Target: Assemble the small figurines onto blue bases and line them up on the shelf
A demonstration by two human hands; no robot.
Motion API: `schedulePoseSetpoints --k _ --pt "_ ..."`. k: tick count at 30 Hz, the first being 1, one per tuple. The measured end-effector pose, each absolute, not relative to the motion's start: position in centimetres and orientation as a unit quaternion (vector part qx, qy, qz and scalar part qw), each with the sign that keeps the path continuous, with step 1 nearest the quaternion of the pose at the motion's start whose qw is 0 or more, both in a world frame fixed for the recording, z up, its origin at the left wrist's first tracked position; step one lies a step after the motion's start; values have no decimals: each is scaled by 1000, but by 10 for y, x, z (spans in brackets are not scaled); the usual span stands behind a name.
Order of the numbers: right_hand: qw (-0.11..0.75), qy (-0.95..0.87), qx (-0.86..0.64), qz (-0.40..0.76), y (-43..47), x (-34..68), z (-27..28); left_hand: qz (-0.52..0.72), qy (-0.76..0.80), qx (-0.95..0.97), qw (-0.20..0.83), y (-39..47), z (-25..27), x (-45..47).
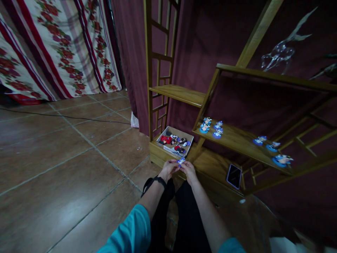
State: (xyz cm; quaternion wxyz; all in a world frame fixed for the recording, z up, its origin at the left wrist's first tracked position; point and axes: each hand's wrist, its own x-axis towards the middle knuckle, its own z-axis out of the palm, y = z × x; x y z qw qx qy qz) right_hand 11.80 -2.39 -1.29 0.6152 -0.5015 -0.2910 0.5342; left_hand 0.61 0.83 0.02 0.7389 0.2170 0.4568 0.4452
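Observation:
A small purple-and-white figurine is held between the fingertips of both hands, in front of the low shelf. My left hand grips its left side, and my right hand pinches it from the right. Just beyond the hands, a shallow cardboard box holds several red, black and white figurines. On the raised wooden shelf to the right, several purple and blue figurines stand in a group at the left end. A few more, among them a blue-based figurine, stand toward its right end.
A phone or tablet lies on the lower board at right. A higher wooden shelf juts out above the box. The clear glass deer-like ornament stands on the top shelf. A black cable crosses the tiled floor.

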Motion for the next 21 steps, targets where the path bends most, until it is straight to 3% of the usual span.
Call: schedulePoseSetpoints --k 21 --pt "623 -319 -496 513 -26 116 -6 467 366 225 773 8 -6 1"
